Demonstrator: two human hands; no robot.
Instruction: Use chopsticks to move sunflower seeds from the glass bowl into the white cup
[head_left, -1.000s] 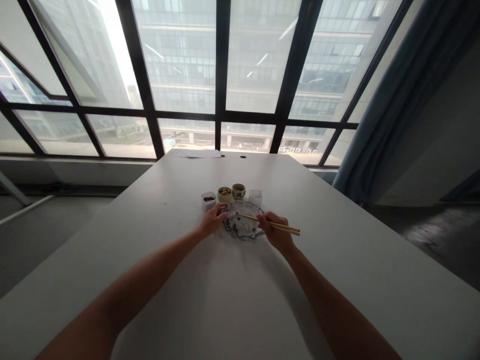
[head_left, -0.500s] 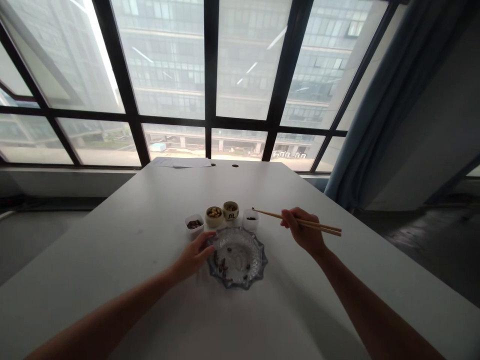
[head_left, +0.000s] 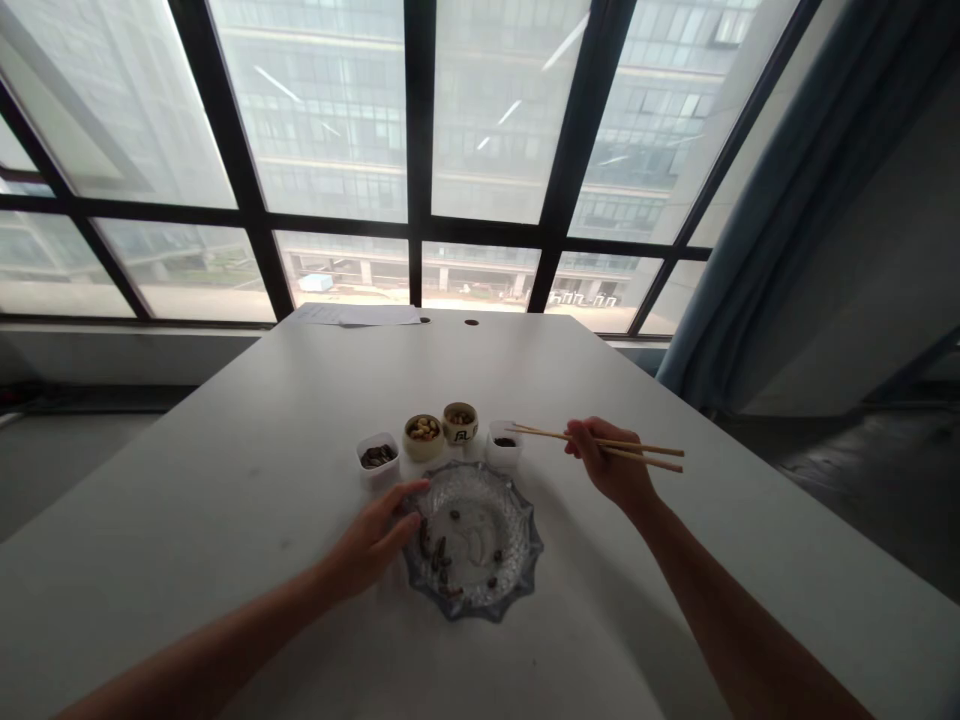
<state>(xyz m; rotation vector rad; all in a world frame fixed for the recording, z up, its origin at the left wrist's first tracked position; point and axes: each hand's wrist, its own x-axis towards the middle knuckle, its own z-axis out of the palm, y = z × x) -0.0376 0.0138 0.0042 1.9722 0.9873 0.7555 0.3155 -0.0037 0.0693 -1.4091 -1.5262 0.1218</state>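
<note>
My right hand (head_left: 611, 465) is closed around a pair of wooden chopsticks (head_left: 547, 433). Their tips reach over a small white square cup (head_left: 505, 455) with dark pieces inside. I see nothing clearly pinched between the tips. At the left rim of a scalloped clear glass dish (head_left: 529, 560), my left hand (head_left: 375, 535) rests with thumb and fingers on the edge. Several small dark pieces (head_left: 440, 553), like seeds, lie in the dish, mostly on its left side.
Behind the dish stand a white cup (head_left: 361, 465) of dark seeds, a cream pot (head_left: 421, 450) of pale nuts and another cream pot (head_left: 460, 432) with a black character. Papers (head_left: 360, 314) lie at the far edge of the white table (head_left: 517, 365), by the windows.
The chopstick tips have dropped slightly towards the right white cup, and the dark bit at their end no longer shows. My left hand stays at the dish; the view has tilted a little.
</note>
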